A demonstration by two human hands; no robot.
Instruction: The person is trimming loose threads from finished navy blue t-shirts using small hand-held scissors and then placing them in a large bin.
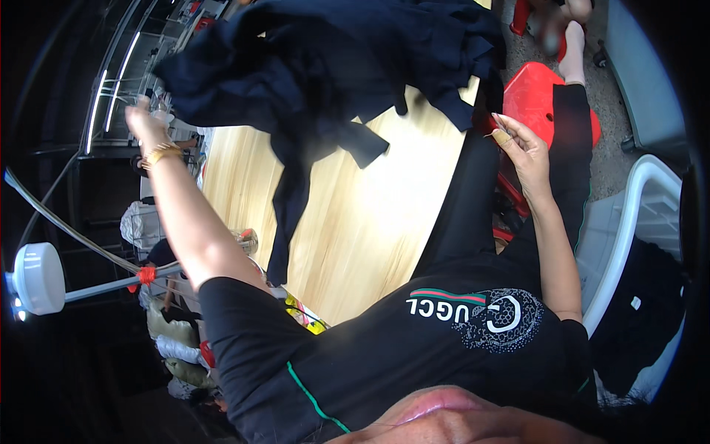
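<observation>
A dark navy garment point(310, 66), crumpled and partly blurred, spreads over the far part of the wooden table, with long strips hanging toward me. My left hand point(146, 127) is stretched out at the far left beside the garment's left edge. Motion smears its fingers, so whether it grips the cloth is unclear. On the right, my right hand point(523, 152) is closed in a pinch near the garment's right edge. Something small, dark and reddish shows at its fingertips, but its kind cannot be made out. A tan wrap covers part of its thumb.
The pale wooden tabletop point(370, 214) lies before me. A red stool point(529, 96) and another person's foot point(572, 52) are at the far right. A white bin point(629, 214) with dark cloth point(636, 311) stands to my right. A white lamp point(41, 277) on an arm juts in left.
</observation>
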